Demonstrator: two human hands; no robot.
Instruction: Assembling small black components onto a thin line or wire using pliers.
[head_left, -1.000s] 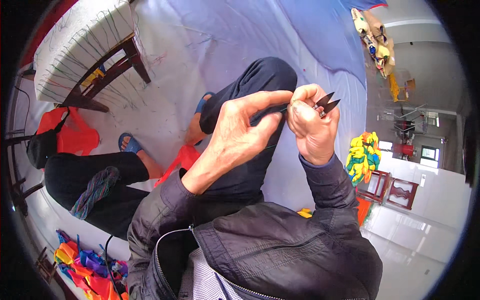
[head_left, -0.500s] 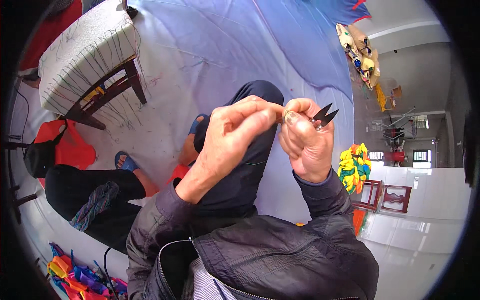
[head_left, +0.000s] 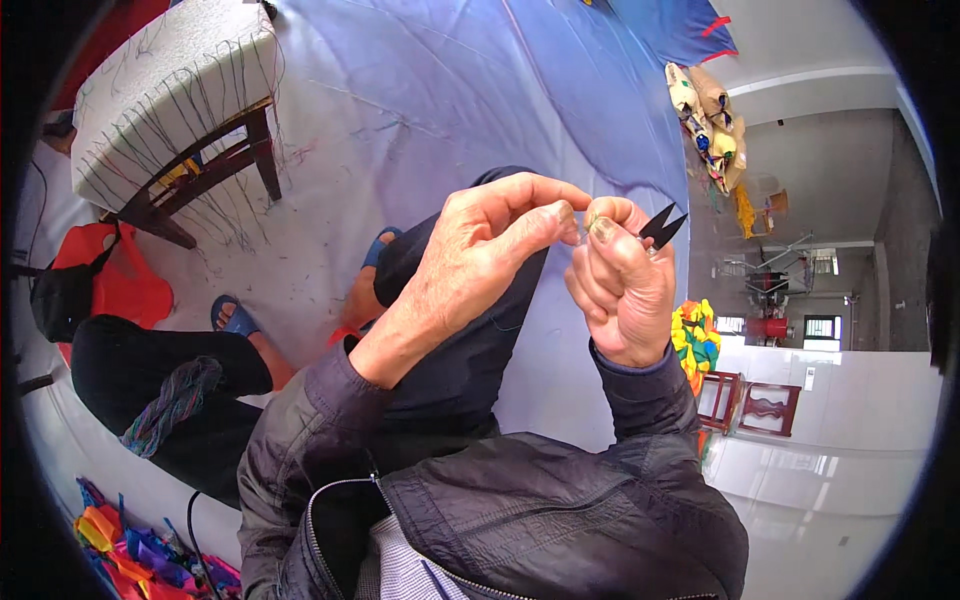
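Both my hands are raised in front of my knee. In my right hand (head_left: 625, 270) sits a pair of small scissors (head_left: 663, 228), its dark blades a little apart and pointing outward past the fingers. The thumb and forefinger of that hand also press together on something too small to make out. My left hand (head_left: 480, 245) comes up to those fingertips, its thumb and forefinger close together; what lies between them, if anything, is hidden. Over my left thigh hangs a skein of multicoloured thread (head_left: 178, 405).
At the far left stands a chair (head_left: 170, 100) with a white cover and many loose threads hanging from it. A red stool (head_left: 130, 280) is below it. Colourful cloth pieces (head_left: 130, 545) lie lower left. Yellow and green cloth items (head_left: 697, 335) are on the right.
My left fingertips have drawn slightly apart from the right ones, with the left forefinger more stretched out. The scissors stay in my right hand. The view has shifted a little.
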